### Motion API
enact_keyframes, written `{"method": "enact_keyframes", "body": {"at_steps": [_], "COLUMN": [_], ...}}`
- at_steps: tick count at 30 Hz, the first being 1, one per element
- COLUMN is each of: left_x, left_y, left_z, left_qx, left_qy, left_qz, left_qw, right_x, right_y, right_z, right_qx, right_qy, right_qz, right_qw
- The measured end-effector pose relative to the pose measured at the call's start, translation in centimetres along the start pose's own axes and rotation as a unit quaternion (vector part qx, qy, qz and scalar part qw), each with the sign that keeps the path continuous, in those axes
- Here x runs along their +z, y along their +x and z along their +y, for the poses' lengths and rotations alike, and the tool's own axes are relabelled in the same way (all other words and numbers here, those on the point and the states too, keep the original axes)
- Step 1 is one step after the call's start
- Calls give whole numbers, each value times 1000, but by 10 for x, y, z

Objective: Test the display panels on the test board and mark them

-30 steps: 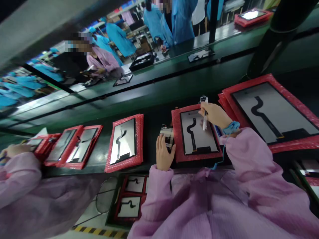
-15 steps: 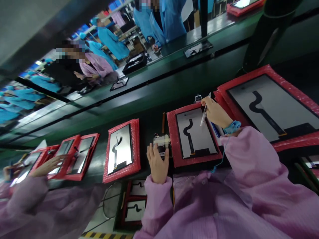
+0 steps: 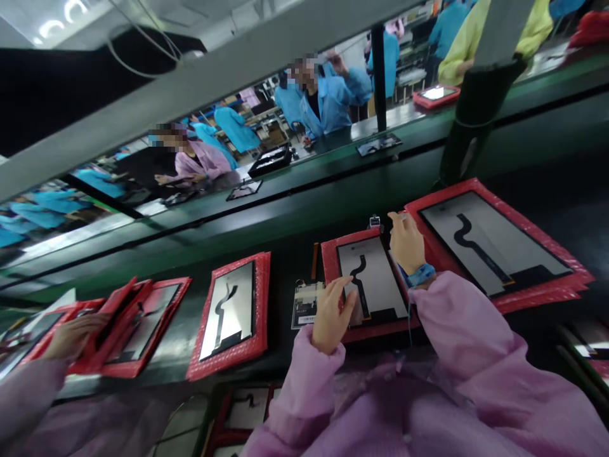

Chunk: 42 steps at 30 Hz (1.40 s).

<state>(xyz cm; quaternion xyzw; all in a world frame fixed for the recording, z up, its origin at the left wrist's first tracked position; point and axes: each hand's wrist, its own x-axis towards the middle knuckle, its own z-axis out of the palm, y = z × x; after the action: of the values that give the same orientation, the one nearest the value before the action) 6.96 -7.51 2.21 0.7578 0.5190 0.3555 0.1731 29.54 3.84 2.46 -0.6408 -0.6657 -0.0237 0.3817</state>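
A display panel [image 3: 384,279] with a black flex cable [image 3: 362,295] lies on red bubble wrap [image 3: 328,254] in front of me. My left hand [image 3: 332,316] reaches over the panel's left edge, fingers apart, fingertips by the cable; I cannot tell whether they touch it. Left of that hand is a small circuit board [image 3: 301,310] with a pale strip and a label, partly covered by the hand. My right hand [image 3: 408,246] is curled at the panel's upper right edge; what its fingers hold is mostly hidden.
A larger wrapped panel [image 3: 514,254] lies to the right, another panel [image 3: 233,304] to the left. A small counter-like device [image 3: 375,221] and an orange strip [image 3: 314,260] lie behind. At far left a co-worker's hand [image 3: 71,336] handles red wrap. A green post [image 3: 469,127] stands behind.
My left hand has moved right, from the circuit board to the panel. My right hand has turned upright; the clear stick in it no longer shows plainly. The view has tilted up.
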Motion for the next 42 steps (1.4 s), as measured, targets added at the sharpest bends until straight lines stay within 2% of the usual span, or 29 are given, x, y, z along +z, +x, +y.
{"method": "enact_keyframes", "body": {"at_steps": [3,6,8,11,14,16,18,21,26,32,37,39,42], "left_x": [-2,-2,-2,-6,-19,-29,-39,-46,-39,-27,-19,-17,-16], "left_y": [-2,-5,-6,-5,4,15,29,48,66,81,92,93,91], "left_z": [1,1,0,-7,-25,-42,-60,-82,-94,-101,-119,-123,-121], "left_qx": [-7,-17,-22,-17,-15,-54,-122,-198,-222,-229,-246,-241,-209], "left_qy": [-21,-35,-37,-24,42,131,210,250,232,129,-15,-157,-343], "left_qz": [11,19,18,8,4,-5,-19,-36,-60,-51,16,79,157], "left_qw": [1000,999,999,1000,999,990,970,947,945,963,969,955,902], "right_x": [0,-10,-21,-33,-34,-31,-27,-23,-5,17,20,21,21], "right_y": [2,5,7,9,9,8,6,6,4,-26,-44,-46,-48], "right_z": [4,1,-6,-17,-20,-18,-17,-22,-38,-40,-38,-39,-43], "right_qx": [41,32,31,43,65,81,82,43,-85,-149,-164,-162,-166], "right_qy": [-16,-2,-15,-107,-207,-230,-229,-205,-103,-23,-18,-27,-40], "right_qz": [-25,28,36,-54,-157,-172,-159,-149,-192,-269,-316,-317,-314], "right_qw": [999,999,999,992,963,954,957,966,972,951,934,934,934]}}
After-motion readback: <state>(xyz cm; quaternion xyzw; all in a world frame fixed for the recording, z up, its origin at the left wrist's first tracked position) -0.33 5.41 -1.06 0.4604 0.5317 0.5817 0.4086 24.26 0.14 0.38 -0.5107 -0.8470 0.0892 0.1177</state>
